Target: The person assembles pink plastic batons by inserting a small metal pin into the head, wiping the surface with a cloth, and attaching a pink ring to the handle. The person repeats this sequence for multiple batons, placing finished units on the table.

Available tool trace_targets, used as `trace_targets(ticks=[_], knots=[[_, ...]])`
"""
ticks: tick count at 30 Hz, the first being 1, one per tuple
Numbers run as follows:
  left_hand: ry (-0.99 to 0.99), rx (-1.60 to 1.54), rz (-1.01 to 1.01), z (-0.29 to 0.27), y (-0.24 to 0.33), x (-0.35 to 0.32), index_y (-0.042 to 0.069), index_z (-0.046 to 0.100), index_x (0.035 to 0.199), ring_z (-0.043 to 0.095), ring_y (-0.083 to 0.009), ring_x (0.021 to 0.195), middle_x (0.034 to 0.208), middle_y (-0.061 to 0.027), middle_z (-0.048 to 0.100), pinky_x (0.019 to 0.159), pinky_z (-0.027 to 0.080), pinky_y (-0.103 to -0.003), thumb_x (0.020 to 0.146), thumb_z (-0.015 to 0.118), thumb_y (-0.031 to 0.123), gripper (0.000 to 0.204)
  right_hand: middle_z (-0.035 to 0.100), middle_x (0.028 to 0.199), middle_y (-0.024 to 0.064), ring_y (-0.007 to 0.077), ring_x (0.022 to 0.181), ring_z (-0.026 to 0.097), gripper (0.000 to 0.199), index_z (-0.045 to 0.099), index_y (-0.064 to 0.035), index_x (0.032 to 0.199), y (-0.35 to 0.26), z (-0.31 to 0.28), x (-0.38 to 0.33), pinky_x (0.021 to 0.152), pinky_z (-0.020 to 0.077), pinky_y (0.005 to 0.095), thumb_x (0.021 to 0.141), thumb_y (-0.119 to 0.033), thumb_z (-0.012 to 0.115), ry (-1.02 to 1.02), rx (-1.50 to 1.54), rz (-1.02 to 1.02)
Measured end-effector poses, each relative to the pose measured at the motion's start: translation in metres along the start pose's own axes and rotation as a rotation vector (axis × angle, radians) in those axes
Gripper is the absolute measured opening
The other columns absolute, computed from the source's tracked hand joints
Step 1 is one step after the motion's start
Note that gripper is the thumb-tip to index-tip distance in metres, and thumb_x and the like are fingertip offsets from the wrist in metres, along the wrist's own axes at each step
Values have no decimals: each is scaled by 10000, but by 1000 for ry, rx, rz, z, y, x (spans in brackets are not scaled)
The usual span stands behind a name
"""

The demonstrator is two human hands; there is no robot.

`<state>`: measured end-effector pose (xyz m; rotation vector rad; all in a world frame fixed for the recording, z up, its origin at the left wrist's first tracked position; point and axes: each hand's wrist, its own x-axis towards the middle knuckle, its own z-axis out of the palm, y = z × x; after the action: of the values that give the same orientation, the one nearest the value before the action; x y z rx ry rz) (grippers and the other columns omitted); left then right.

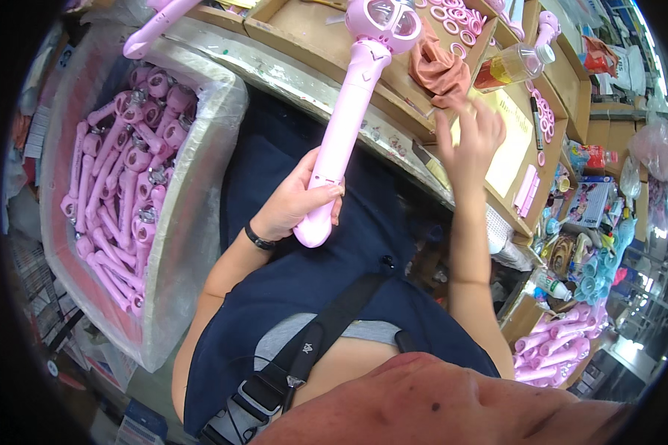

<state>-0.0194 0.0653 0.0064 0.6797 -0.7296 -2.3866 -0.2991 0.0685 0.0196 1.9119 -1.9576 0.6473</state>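
My left hand (pixel 298 199) is wrapped round the lower handle of a pink toy wand (pixel 352 96), near its rounded end. The wand tilts up and to the right, and its round head with clear windows reaches the upper edge of the view. My right hand (pixel 473 137) is raised over the bench edge with its fingers apart and slightly blurred; I see nothing in it. Just beyond those fingertips lies a crumpled reddish-brown cloth (pixel 436 68). A yellow paper sheet (pixel 513 141) lies beside the same hand, partly behind it.
On the left stands a plastic-lined bin (pixel 189 185) heaped with pink wands (pixel 122 170). Cardboard trays (pixel 289 26) on the bench hold pink rings (pixel 460 18) and a bottle of amber liquid (pixel 513 67). More pink wand parts (pixel 560 345) are piled at the lower right.
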Motion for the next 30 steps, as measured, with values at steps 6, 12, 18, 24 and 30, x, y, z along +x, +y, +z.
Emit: trace_targets(ticks=[6, 12, 18, 24, 30], knots=[[45, 127, 95, 0, 5, -13, 37, 296, 1319, 592, -149, 643, 871, -88, 544, 558, 532, -294, 841, 591, 64, 562, 595, 1009, 59, 255, 1022, 534, 179, 633, -70, 838, 23, 25, 86, 941, 345, 459, 748, -215, 690, -215, -32, -29], [91, 164, 158, 7, 14, -2, 45, 293, 1332, 586, -136, 647, 871, -69, 542, 564, 525, -287, 849, 590, 78, 568, 567, 810, 73, 251, 877, 560, 167, 648, -81, 865, -94, 6, 47, 783, 454, 380, 708, -35, 678, 47, 866, -288], [36, 195, 106, 5, 20, -10, 43, 307, 1320, 585, -140, 622, 867, -78, 551, 551, 523, -284, 880, 572, 129, 521, 616, 882, 87, 259, 741, 594, 221, 630, -114, 960, -68, 30, 80, 700, 472, 371, 751, -48, 606, 130, 497, -24], [52, 6, 91, -2, 26, 1, 50, 344, 1286, 579, -145, 570, 849, -94, 569, 509, 515, -277, 984, 374, 386, 453, 514, 1078, 137, 280, 950, 526, 340, 542, -11, 1138, -55, 21, 58, 884, 404, 366, 825, -126, 608, 304, 518, 243], [64, 347, 209, 13, 19, 16, 57, 268, 1384, 595, -152, 636, 914, -108, 566, 600, 518, -269, 978, 422, 306, 500, 520, 1230, 133, 214, 1083, 550, 502, 355, 26, 1328, -102, 29, 26, 915, 459, 340, 949, -265, 508, -325, 1756, 582]])
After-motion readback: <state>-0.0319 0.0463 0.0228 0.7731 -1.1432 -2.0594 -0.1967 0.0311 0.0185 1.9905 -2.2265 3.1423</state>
